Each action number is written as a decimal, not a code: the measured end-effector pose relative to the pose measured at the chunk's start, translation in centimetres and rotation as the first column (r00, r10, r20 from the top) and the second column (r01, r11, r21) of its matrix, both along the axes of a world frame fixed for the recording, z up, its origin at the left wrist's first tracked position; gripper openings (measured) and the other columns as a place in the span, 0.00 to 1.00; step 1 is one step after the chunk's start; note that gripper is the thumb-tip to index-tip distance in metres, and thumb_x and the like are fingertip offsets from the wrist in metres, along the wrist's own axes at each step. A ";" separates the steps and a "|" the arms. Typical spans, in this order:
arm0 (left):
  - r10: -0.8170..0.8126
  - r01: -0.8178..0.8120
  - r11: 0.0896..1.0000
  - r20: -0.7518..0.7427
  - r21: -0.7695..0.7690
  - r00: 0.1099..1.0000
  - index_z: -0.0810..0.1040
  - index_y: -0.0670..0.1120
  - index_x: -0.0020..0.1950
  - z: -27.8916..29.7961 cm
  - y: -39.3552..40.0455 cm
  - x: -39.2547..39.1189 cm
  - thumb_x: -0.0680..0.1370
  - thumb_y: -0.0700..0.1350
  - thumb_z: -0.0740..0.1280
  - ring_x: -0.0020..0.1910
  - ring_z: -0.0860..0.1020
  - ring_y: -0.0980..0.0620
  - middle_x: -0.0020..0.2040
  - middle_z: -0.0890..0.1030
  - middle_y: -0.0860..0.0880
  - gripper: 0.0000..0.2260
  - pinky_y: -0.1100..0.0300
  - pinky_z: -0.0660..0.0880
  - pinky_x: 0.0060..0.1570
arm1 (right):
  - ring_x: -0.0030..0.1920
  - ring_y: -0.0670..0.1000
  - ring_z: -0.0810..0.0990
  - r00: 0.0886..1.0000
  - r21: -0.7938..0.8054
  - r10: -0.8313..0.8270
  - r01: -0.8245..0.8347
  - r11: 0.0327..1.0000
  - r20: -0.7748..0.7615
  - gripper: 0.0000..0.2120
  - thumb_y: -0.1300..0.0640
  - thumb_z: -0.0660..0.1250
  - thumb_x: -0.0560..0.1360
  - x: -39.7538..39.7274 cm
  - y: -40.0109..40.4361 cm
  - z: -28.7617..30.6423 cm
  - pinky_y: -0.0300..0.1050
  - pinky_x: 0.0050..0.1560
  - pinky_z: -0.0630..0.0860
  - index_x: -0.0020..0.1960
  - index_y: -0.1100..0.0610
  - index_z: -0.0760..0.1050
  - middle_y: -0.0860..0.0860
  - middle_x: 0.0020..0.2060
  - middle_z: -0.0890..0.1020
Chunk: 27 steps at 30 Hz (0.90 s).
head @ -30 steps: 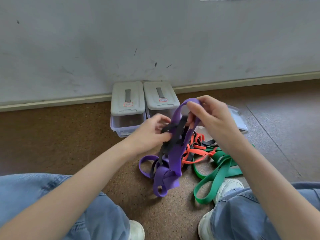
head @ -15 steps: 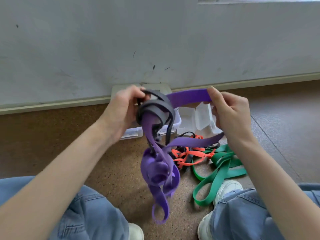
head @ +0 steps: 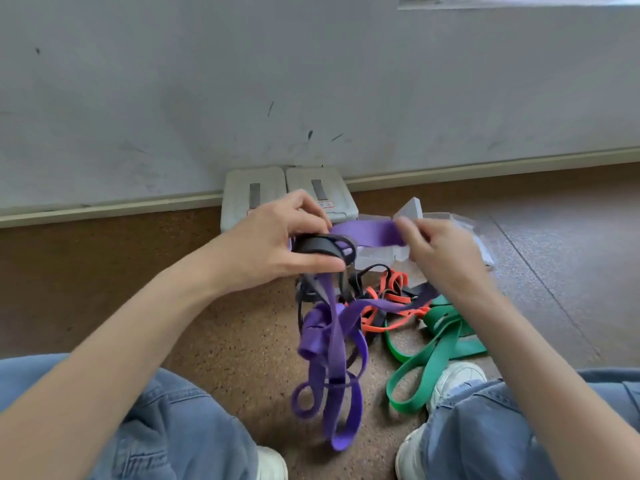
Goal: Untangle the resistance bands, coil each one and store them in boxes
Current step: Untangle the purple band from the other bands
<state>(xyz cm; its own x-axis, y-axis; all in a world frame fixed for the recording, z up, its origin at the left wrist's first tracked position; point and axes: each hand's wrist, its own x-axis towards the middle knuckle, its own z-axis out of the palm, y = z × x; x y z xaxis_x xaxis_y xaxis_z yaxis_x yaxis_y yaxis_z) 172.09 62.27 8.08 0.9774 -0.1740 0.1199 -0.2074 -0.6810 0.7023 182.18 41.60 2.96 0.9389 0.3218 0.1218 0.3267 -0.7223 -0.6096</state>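
Observation:
A wide purple band (head: 332, 344) hangs in tangled loops in front of me, with a black band (head: 322, 245) wound into it at the top. My left hand (head: 273, 244) grips the black coil and the purple band beneath it. A flat stretch of the purple band runs rightwards to my right hand (head: 440, 251), which pinches its end. An orange band (head: 384, 306) and a green band (head: 436, 344) lie knotted on the floor below. Two closed boxes (head: 252, 188) stand at the wall, with an open clear box (head: 446, 226) partly hidden behind my right hand.
I sit on a brown speckled floor (head: 221, 341), my jeans-clad knees and white shoes (head: 453, 379) at either side of the bands. A grey wall with a pale skirting strip closes off the far side.
Both hands have lowered a little and the span of purple band between them is shorter. The hanging purple loops have swung and now dangle lower.

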 end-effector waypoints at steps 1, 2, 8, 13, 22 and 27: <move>-0.028 0.026 0.995 -0.022 -0.095 0.999 0.79 0.57 0.39 0.7 -0.6 -0.1 0.67 0.58 0.73 0.46 0.75 0.59 0.48 0.75 0.52 0.08 0.66 0.71 0.49 | 0.47 0.54 0.77 0.998 -0.155 0.051 -0.057 0.986 -0.042 0.15 0.45 0.58 0.78 -0.1 0.2 -0.3 0.46 0.41 0.71 0.49 0.53 0.79 0.53 0.42 0.79; -0.023 0.016 0.983 -0.034 -0.182 0.999 0.79 0.56 0.39 1.1 -1.0 0.0 0.66 0.57 0.74 0.45 0.75 0.59 0.47 0.74 0.51 0.07 0.67 0.71 0.48 | 0.55 0.55 0.74 0.992 -0.269 0.104 -0.120 0.956 -0.072 0.13 0.48 0.60 0.78 -0.3 0.3 -0.5 0.48 0.50 0.72 0.57 0.53 0.76 0.54 0.52 0.77; 0.163 -0.149 0.953 0.032 -0.263 0.986 0.79 0.50 0.40 1.3 -1.3 0.3 0.66 0.54 0.67 0.44 0.73 0.57 0.44 0.74 0.52 0.09 0.69 0.68 0.48 | 0.48 0.45 0.81 0.812 0.410 0.573 -0.488 0.770 -0.110 0.15 0.66 0.63 0.70 -2.0 1.3 1.5 0.40 0.49 0.78 0.52 0.51 0.74 0.47 0.47 0.81; 0.154 -0.105 0.764 0.022 -0.636 0.988 0.76 0.47 0.37 1.4 -0.8 0.3 0.73 0.49 0.69 0.26 0.69 0.60 0.26 0.72 0.55 0.08 0.70 0.67 0.30 | 0.36 0.45 0.80 0.707 0.267 0.629 -0.569 0.778 -0.324 0.13 0.56 0.70 0.73 -3.5 2.7 -0.7 0.42 0.39 0.77 0.57 0.55 0.73 0.51 0.39 0.83; 0.220 -0.012 0.856 -0.345 0.516 0.913 0.69 0.57 0.67 -5.1 2.9 0.9 0.70 0.57 0.71 0.65 0.69 0.53 0.69 0.69 0.52 0.27 0.59 0.67 0.60 | 0.22 0.40 0.64 0.681 0.866 0.658 -0.070 0.495 -0.321 0.06 0.63 0.69 0.69 -0.8 0.6 3.3 0.29 0.22 0.62 0.35 0.55 0.80 0.45 0.25 0.72; -0.177 0.123 0.980 -0.405 -0.155 0.897 0.76 0.48 0.58 -8.7 -2.4 -0.3 0.76 0.40 0.68 0.57 0.75 0.63 0.58 0.78 0.54 0.11 0.70 0.70 0.56 | 0.26 0.41 0.68 0.614 0.950 0.755 -0.026 0.312 -0.231 0.04 0.60 0.68 0.71 -2.9 2.8 2.3 0.32 0.30 0.65 0.39 0.54 0.79 0.46 0.29 0.74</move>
